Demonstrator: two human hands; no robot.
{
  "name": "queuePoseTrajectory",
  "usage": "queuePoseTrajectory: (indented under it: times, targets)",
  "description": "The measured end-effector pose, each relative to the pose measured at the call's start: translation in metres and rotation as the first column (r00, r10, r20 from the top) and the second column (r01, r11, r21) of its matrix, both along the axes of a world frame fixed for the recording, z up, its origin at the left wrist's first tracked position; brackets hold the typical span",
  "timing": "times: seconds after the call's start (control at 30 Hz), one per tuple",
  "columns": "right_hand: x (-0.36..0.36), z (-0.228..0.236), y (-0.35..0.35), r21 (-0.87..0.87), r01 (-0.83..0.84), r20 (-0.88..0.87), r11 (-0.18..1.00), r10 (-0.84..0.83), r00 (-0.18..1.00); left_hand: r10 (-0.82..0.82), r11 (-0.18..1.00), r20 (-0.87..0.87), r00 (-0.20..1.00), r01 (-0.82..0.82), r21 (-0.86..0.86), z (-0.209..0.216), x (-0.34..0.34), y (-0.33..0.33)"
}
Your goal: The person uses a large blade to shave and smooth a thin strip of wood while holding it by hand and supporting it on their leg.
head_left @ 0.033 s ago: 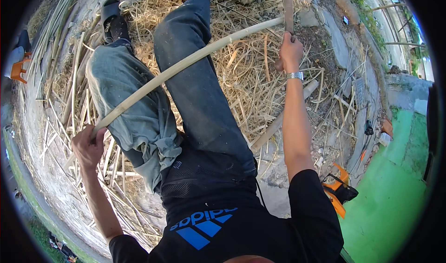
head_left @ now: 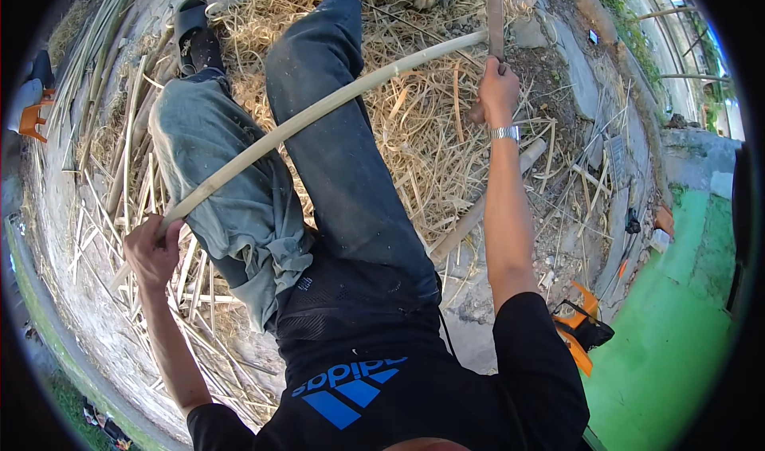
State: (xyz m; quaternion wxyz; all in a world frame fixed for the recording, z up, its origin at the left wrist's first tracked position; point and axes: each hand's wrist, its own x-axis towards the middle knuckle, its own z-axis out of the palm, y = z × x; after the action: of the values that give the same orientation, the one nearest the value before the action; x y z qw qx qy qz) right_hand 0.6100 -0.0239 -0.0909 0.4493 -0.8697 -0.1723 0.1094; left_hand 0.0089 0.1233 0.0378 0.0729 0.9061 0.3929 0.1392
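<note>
A long, pale bamboo strip [head_left: 319, 108] slants across both of my thighs, and my left hand [head_left: 151, 256] is closed round its lower left end. The far end of the strip reaches the side of a long-bladed knife [head_left: 495, 17]; whether the edge bites into it I cannot tell. My right hand [head_left: 500, 91], with a metal watch on its wrist, is wrapped round the knife's handle. The blade points away from me, and its tip runs out of the picture. A grey-green cloth [head_left: 215, 156] covers my left thigh beneath the strip.
Bamboo shavings [head_left: 422, 148] lie heaped between and beyond my legs. Several long bamboo lengths [head_left: 100, 76] lie at the far left, with loose slivers nearer. A bamboo pole [head_left: 470, 220] rests under my right forearm. An orange stool [head_left: 582, 331] stands by the green floor [head_left: 661, 355].
</note>
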Motion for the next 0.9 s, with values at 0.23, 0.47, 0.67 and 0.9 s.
queuePoseTrajectory:
  times: [0.23,0.47,0.67,0.9]
  targets:
    - [-0.058,0.01,0.007,-0.052,-0.282,0.247,0.958,0.286,0.926,-0.005,1.0,-0.001,1.0,0.005,0.016,0.002,-0.022,-0.003]
    - [-0.027,-0.005,0.011,0.07,-0.078,0.051,0.994,0.074,0.996,-0.008,0.994,-0.121,0.993,0.021,0.104,0.012,-0.089,0.003]
    - [-0.158,0.065,-0.024,0.036,-0.45,0.013,0.893,0.449,0.893,0.289,0.957,-0.137,0.947,-0.286,0.043,0.061,-0.074,-0.033]
    - [-0.188,0.062,-0.02,0.045,-0.51,0.016,0.859,0.51,0.86,0.182,0.979,0.106,0.978,-0.169,-0.115,0.033,0.05,-0.042]
